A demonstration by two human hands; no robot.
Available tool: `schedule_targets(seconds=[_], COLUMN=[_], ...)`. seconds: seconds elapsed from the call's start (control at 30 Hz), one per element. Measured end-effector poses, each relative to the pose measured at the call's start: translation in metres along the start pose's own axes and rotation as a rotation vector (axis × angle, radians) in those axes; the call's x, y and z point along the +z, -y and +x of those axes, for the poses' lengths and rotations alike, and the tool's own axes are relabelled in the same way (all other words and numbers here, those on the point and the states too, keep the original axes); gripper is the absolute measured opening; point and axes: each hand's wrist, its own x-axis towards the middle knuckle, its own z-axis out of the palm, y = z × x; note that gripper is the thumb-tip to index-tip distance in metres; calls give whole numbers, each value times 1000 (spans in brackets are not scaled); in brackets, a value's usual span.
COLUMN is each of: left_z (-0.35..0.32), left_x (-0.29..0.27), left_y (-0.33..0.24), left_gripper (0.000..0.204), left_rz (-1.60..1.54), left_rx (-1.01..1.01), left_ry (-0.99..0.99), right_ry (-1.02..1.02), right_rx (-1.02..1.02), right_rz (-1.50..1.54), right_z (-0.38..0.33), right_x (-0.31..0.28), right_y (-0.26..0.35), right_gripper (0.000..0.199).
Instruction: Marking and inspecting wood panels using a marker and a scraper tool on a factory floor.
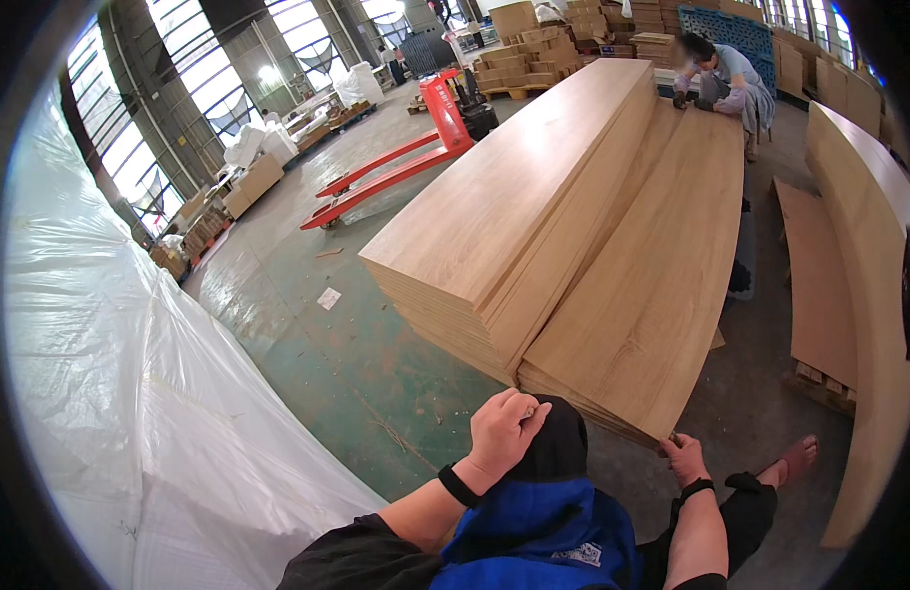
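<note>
Long wood-grain boards lie in two stacks before me. On the right is the lower stack, its top board [640,295] running away from me; against its left side rises a taller board stack [514,197]. My right hand [684,460] is closed at the near right corner of the lower stack's top board, fingers pinching its edge. Near the lower stack's left front corner, above my knee, my left hand [502,431] is curled shut. Something small seems to show between its thumb and fingers, too small to name.
At the lower stack's far end a co-worker [730,84] bends over with gloved hands on the boards. A red pallet jack [440,123] stands at the far left. Clear plastic sheeting [130,374] covers a load on my left. More boards [858,295] stand upright at right.
</note>
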Motion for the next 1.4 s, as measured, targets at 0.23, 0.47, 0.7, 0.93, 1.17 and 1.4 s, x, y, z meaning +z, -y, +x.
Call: schedule_targets(seconds=[0.23,0.47,0.7,0.93,1.17,1.4], left_z=[1,1,-1,0,0,0], left_x=[2,2,0,0,0,0], left_y=[-1,0,0,0,0,-1], left_gripper=[22,22,18,19,19,19], left_rz=[7,1,-1,15,-7,0], left_rx=[-7,-4,4,5,11,9], left_ry=[-28,-33,-2,6,-4,-7], right_ry=[10,1,4,17,-10,-6], right_rx=[-29,-17,3,-64,-10,-68], right_rz=[-51,2,44,15,-18,-28], right_z=[0,-5,-2,1,1,6], right_x=[-1,1,1,0,0,-1], right_y=[1,7,3,-2,-2,-9], right_gripper=[21,22,17,17,17,18])
